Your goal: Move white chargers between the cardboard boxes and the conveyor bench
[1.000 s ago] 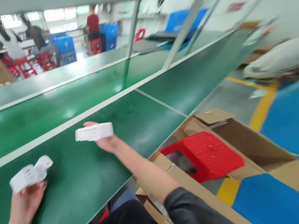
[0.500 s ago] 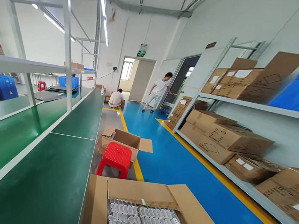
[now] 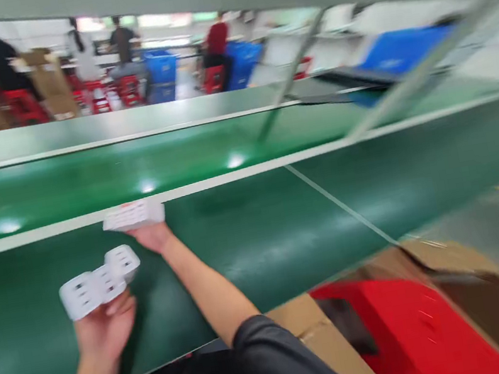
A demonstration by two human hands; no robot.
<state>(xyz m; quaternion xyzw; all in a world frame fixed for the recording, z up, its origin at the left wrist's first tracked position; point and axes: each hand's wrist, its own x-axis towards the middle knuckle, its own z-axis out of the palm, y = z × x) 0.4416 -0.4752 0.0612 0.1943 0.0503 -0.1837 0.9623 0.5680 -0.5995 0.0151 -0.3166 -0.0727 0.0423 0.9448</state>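
Fingers point(image 3: 123, 302) of my left hand point(image 3: 105, 335) grip three white slotted pieces point(image 3: 81, 296) at eight o'clock; my right hand point(image 3: 151, 235) holds up a blurred white block point(image 3: 134, 214) at nine. My view has swung from the storage rack, bringing both loads back over the green bench point(image 3: 249, 244).

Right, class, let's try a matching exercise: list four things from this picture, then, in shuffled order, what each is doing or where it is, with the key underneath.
1. left hand
2. right hand
3. nearest red stool
4. person in a red top

A. across the room, beyond the green work surface
B. holding white items that overlap the pale strip in view
C. at lower right, beside cardboard
D. holding white pieces, dark-marked faces towards the camera

Pairs: 1-D, 2-B, 3-C, 4-A
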